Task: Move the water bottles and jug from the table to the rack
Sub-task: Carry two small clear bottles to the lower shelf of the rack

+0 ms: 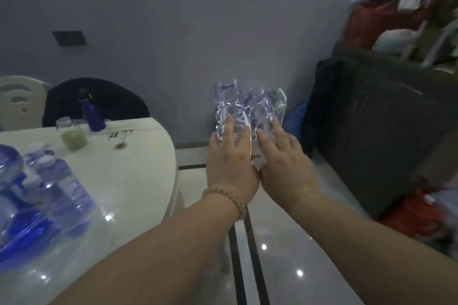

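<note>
Our left hand [229, 163] grips the left water bottle [226, 104] and our right hand [285, 168] the right water bottle [259, 109], fingers lying along them, long axes side by side, pointing forward.

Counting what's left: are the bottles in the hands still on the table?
Off it: the left hand and right hand grip clear bottles in the air, over the floor beside the table.

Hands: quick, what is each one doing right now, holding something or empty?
Left hand: holds the left water bottle, fingers laid round it.
Right hand: holds the right water bottle the same way.
</note>
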Motion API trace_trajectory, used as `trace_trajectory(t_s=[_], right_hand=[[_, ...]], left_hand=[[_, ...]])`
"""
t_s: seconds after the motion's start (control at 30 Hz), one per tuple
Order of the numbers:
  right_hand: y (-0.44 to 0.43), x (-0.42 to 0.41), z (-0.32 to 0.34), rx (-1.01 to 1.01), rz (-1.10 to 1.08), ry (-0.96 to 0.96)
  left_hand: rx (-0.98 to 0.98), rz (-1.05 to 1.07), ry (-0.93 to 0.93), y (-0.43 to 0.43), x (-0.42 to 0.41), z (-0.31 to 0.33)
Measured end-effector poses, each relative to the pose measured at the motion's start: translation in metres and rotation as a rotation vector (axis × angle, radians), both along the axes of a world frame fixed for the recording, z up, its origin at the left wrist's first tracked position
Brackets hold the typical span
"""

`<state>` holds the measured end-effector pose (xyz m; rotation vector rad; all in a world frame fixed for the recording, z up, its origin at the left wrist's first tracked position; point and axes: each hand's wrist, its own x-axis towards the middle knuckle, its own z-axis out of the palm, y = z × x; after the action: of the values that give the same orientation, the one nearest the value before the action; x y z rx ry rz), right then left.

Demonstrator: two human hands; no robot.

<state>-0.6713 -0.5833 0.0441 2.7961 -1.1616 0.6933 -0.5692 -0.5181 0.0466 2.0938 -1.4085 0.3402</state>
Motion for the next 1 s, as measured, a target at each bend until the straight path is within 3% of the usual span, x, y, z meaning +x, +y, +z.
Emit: trace_trajectory(t_s=[0.2,0.43,0.7,1.0], right_hand=[[-0.108,-0.089,-0.007,0.044,-0.108,0.032],[-0.235,-0.17,-0.027,0.127,-0.133,0.14],[-0.343,-0.152,-0.071,0.238,-0.115,0.147],[-0.518,-0.073,-0.138,0.315,-0.143,0.201]], left_hand=[[-0.02,-0.076,0.012,-0.12,-0.086,-0.005],[0.137,-0.096,0.142,-0.25,-0.164,-0.043],[0.266,-0.071,0.212,-0.356,-0.155,-0.08],[0.371,-0.074,0.264,-0.529,-0.079,-0.139]])
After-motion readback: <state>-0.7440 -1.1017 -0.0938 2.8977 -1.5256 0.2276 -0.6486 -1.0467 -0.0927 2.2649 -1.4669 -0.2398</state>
